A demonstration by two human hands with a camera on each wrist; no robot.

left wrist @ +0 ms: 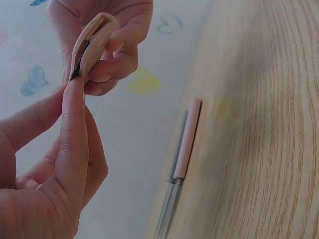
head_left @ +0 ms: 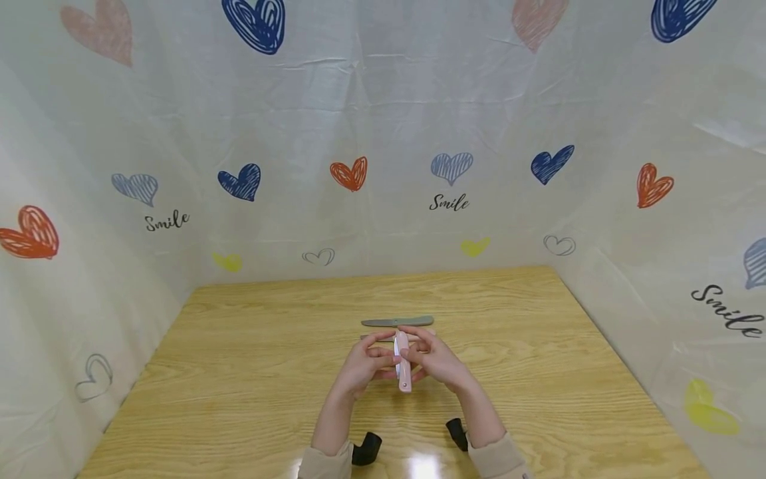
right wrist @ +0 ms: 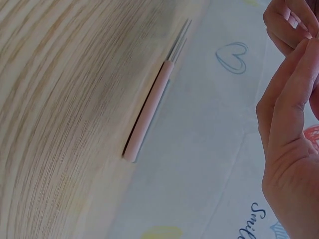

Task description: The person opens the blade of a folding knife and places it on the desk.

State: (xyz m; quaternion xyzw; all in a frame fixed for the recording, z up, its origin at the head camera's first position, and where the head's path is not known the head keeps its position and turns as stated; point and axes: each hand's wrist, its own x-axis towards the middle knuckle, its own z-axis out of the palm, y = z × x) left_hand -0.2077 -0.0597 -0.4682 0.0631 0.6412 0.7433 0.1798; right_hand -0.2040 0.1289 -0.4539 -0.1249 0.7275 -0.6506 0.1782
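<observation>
A pink folding knife [head_left: 405, 378] is held upright between both hands above the table, its blade lying along the left side of the handle. My left hand [head_left: 362, 367] pinches at the blade side with thumb and fingertips. The right hand [head_left: 439, 362] grips the pink handle, thumb on its face. In the left wrist view, the slot of the handle [left wrist: 97, 42] shows, with the left fingertips at its lower end. The right wrist view does not show the held knife clearly.
Beyond the hands, a grey-green knife [head_left: 413, 321] lies unfolded on the wooden table [head_left: 251, 372]. Beside it is an unfolded pink-handled knife [right wrist: 149, 112], partly hidden by the hands in the head view. A heart-printed white curtain [head_left: 395, 219] surrounds the table. Black devices [head_left: 367, 449] sit by the wrists.
</observation>
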